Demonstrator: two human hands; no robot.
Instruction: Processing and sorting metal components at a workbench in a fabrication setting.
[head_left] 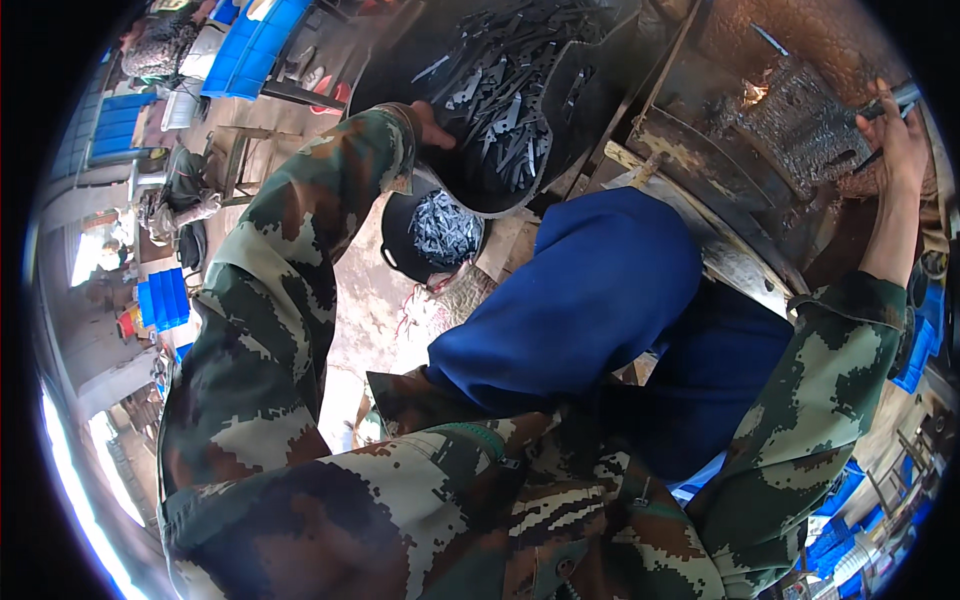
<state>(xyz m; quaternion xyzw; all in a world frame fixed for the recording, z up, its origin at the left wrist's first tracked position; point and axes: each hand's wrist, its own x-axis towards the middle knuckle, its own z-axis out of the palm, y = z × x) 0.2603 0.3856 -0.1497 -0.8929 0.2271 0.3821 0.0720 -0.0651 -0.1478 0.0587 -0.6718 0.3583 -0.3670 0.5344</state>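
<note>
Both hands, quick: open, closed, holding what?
Left hand: at the dark container's edge; open or closed, cannot tell.
Right hand: on a dark bar; how firmly closed, cannot tell.

Bright light comes through a window at left; a wooden stand and blue bins dot the pale floor.

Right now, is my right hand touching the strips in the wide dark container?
Apart. The head view shows the right hand at the far right, the strips left of it, with the wet brown surface between.
</note>
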